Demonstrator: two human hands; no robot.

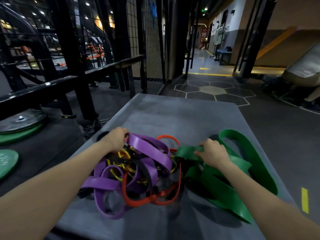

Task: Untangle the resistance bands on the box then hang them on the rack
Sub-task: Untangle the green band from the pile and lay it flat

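Note:
A tangled heap of resistance bands lies on the grey box [173, 118]. Wide purple bands [149, 149] loop through a thin red band [150, 199], black bands and thin yellow ones [119, 175]. A broad green band [249, 153] spreads out to the right of the heap. My left hand [116, 138] grips the far left end of a purple band at the heap's top edge. My right hand [213, 153] holds a fold of the green band where it meets the tangle.
A black steel rack [69, 54] with rails and wire mesh stands to the left and ahead. Weight plates [19, 122] lie on the floor at the left. Dark floor with hexagon markings [213, 90] stretches beyond the box. A padded bench [304, 66] sits at the right.

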